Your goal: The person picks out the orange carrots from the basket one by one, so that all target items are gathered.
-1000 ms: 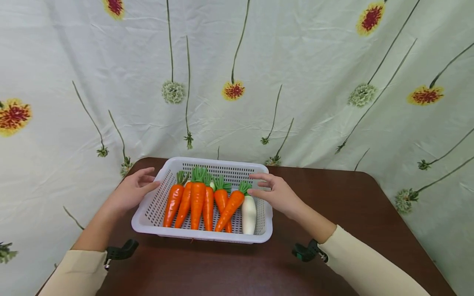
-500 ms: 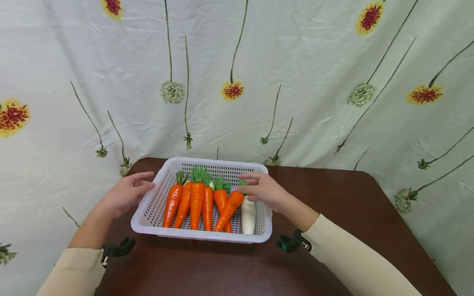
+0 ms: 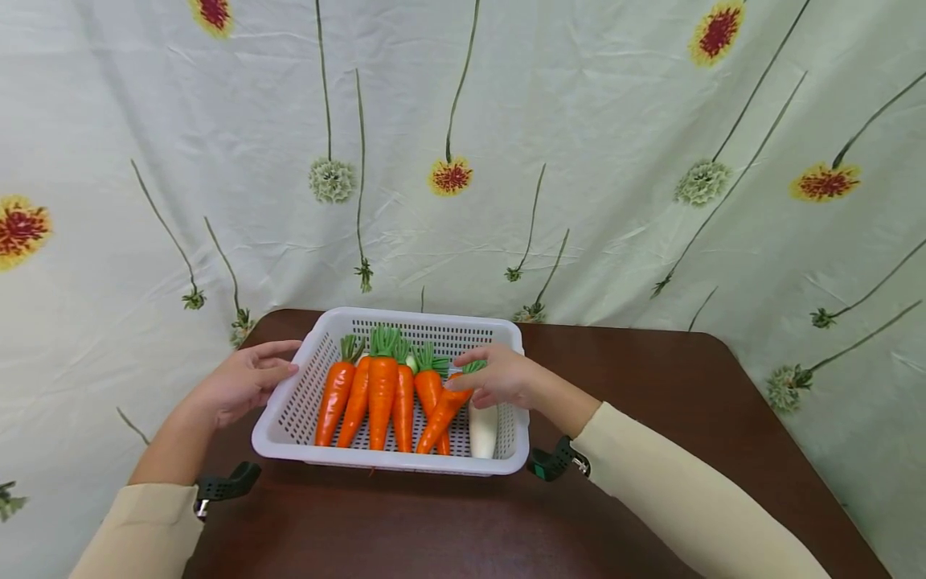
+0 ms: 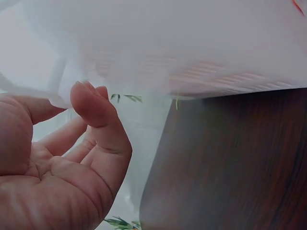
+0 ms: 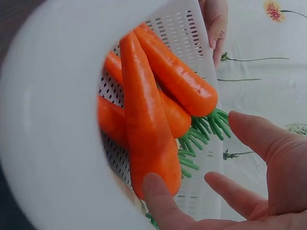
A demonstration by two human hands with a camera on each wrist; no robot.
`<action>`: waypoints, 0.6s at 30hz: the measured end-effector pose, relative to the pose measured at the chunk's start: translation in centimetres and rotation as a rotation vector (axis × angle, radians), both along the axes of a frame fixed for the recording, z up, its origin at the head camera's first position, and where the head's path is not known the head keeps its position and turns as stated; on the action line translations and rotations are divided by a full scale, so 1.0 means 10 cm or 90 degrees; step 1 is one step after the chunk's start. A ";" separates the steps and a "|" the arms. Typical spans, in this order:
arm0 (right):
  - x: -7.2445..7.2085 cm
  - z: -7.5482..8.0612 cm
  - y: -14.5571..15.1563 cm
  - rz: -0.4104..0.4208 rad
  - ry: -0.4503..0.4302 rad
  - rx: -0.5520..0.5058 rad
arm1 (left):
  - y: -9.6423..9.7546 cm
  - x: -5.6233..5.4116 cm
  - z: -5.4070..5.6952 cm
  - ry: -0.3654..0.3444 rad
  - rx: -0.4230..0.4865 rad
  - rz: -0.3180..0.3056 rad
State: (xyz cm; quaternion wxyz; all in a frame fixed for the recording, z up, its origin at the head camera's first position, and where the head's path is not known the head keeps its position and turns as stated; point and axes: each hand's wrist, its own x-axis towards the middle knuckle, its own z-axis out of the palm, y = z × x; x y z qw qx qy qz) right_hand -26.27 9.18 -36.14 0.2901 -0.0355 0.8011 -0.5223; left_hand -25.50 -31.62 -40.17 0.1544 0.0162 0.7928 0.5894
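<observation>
A white slotted plastic basket [image 3: 391,459] holds several orange carrots [image 3: 382,402] with green tops and a white radish [image 3: 483,430] at its right end. My right hand [image 3: 504,376] is over the basket's right part, above the rightmost carrot [image 5: 146,110]. In the right wrist view its fingers are spread around that carrot's top end, and one fingertip [image 5: 154,184] overlaps the orange surface; firm contact cannot be told. At the basket's left rim, my left hand [image 3: 242,384] has its thumb and fingers loosely bent, close to or touching the rim from outside.
The basket stands near the back edge of a dark brown table [image 3: 622,378]. Behind it hangs a pale curtain [image 3: 405,225] with printed flowers. Bare tabletop shows to the right and in front. Black wrist bands [image 3: 227,482] sit on both arms.
My right hand has moved left and slightly lower, from the basket's right rim to over the rightmost carrot. The left hand has shifted slightly down beside the left rim. The basket stays put.
</observation>
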 end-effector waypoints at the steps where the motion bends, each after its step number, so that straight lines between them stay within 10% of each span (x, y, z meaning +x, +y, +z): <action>1: 0.00 0.00 -0.01 0.001 -0.002 0.007 | 0.00 0.00 0.00 -0.004 0.005 0.000; 18: -0.11 -0.07 -0.14 -0.004 -0.024 0.063 | -0.08 0.01 -0.02 -0.048 0.076 -0.018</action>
